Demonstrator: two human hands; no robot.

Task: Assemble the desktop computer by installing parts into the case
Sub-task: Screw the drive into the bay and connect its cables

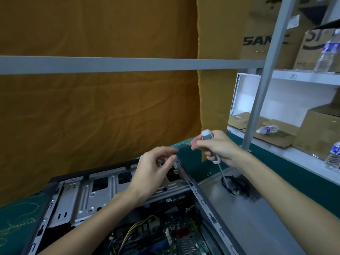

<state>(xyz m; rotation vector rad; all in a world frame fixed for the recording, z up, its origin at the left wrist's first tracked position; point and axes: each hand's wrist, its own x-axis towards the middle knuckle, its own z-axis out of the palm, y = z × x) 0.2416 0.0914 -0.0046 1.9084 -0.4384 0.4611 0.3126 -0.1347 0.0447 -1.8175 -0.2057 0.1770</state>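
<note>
An open computer case (77, 197) lies on the green table, its grey metal drive bays at the back and a motherboard (171, 234) with coloured wires at the bottom. My right hand (217, 146) grips a white-handled screwdriver (207, 137) upright, its shaft pointing down at a grey side panel (244, 214) to the right of the case. My left hand (154, 168) hovers over the case's far right corner with fingers loosely curled; whether it pinches something small I cannot tell.
A black cable bundle (237, 184) lies on the side panel near the screwdriver tip. White shelves on the right carry cardboard boxes (320, 131) and water bottles (334, 155). An orange cloth (95, 107) hangs behind the table. A grey shelf post (257, 100) stands near my right hand.
</note>
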